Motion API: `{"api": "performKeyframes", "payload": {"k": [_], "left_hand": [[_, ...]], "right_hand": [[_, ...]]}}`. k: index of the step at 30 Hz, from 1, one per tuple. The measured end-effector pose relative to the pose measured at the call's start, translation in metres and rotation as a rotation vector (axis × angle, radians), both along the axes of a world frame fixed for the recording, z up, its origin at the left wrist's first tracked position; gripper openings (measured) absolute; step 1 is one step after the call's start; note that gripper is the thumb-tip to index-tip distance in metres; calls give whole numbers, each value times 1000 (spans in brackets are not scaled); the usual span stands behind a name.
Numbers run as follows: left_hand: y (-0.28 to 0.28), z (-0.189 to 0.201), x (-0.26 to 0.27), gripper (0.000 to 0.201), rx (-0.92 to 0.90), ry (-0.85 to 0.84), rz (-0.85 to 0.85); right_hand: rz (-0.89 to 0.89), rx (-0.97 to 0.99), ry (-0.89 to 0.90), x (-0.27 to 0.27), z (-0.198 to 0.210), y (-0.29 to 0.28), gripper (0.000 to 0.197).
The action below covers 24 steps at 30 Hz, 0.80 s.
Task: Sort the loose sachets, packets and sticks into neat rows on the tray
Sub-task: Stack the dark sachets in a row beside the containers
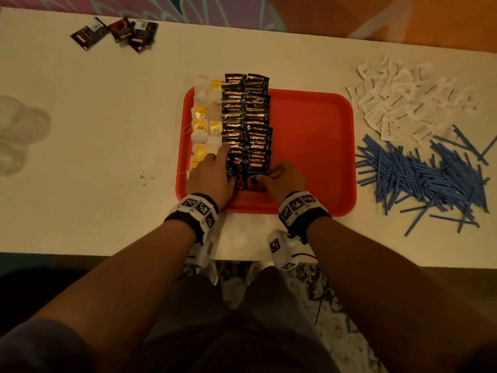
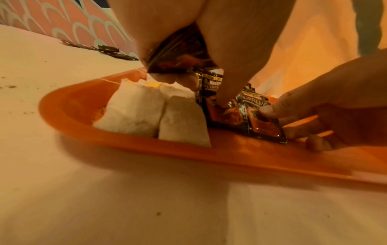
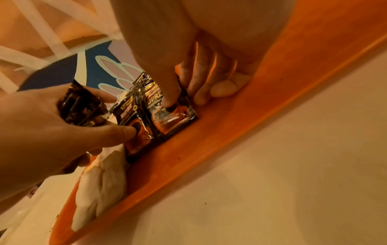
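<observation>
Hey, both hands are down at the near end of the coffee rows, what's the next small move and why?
Probably lay one sachet from the stack in the left hand at the near end of the left coffee row. The right hand is pressing the right row's last sachet flat, and the tray has little room left there.

2 black coffee-sachet rows (image 1: pixel 246 122) overlap on the red tray (image 1: pixel 309 146).
</observation>
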<state>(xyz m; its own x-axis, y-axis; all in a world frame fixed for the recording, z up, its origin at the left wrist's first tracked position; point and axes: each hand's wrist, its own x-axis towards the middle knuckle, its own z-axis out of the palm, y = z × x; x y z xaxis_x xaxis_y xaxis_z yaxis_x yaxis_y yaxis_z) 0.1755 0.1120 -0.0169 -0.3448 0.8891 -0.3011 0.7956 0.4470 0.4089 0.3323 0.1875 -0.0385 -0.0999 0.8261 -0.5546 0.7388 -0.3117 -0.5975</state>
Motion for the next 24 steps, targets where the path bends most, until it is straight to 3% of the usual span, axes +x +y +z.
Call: {"api": "performKeyframes", "payload": {"k": [12,17,20,22,24], "left_hand": [[8,-3,-10,66,131,-170,95],[16,9,-15,61,222,-316,250],[26,15,-18,62,213,-386,280],[33,16,-21,62,180,-404,280],[38,15,-21,60,143,-435,272]], "right_hand": [[-11,1,22,-2,4,19,39],[-32,-21,70,-8,9,30,66],[20,-32,101,-23,13,35,57],[45,-32,94,-30,0,41,50],[66,-60,86,-27,-44,54,59]]}}
